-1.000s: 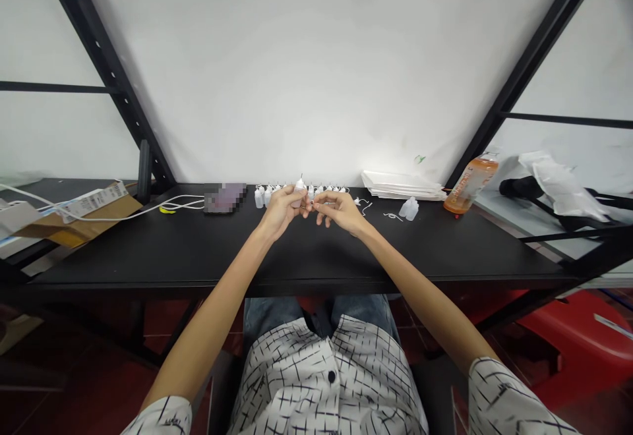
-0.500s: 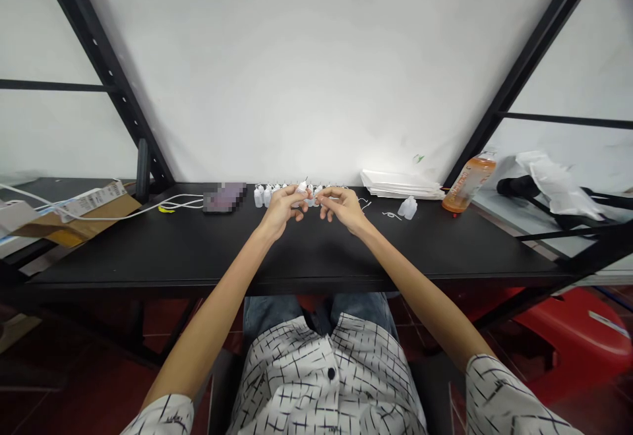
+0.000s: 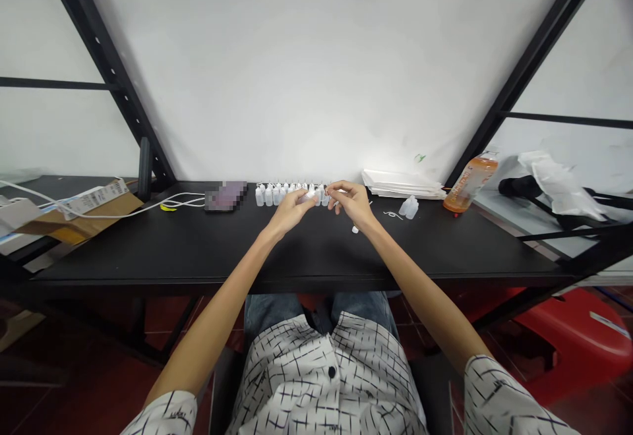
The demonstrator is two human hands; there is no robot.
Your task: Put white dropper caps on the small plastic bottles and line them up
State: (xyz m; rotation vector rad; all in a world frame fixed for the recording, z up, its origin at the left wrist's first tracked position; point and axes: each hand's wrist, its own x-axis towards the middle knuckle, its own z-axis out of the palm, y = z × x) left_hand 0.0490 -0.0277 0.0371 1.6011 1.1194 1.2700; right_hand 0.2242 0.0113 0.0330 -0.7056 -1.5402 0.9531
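Observation:
Several small white bottles (image 3: 277, 194) stand in rows at the back of the black table, between the phone and my hands. My left hand (image 3: 291, 211) is closed around a small white bottle (image 3: 310, 195) in front of the right part of the rows. Close beside it on the right, my right hand (image 3: 349, 202) has its thumb and fingers pinched together; whatever they hold is too small to make out. A small white cap (image 3: 355, 229) lies on the table just below my right hand.
On the black table (image 3: 208, 250), a blurred phone (image 3: 225, 196) and white cable (image 3: 182, 202) lie left. To the right are stacked white sheets (image 3: 400, 184), loose bottles (image 3: 409, 207), a white strip (image 3: 393, 215) and an orange drink bottle (image 3: 469, 183). An open cardboard box (image 3: 89, 207) sits far left.
My hands have moved slightly apart, the right one shifting rightward. More of the bottle rows shows between and beside them. A small white cap now lies on the table below my right hand.

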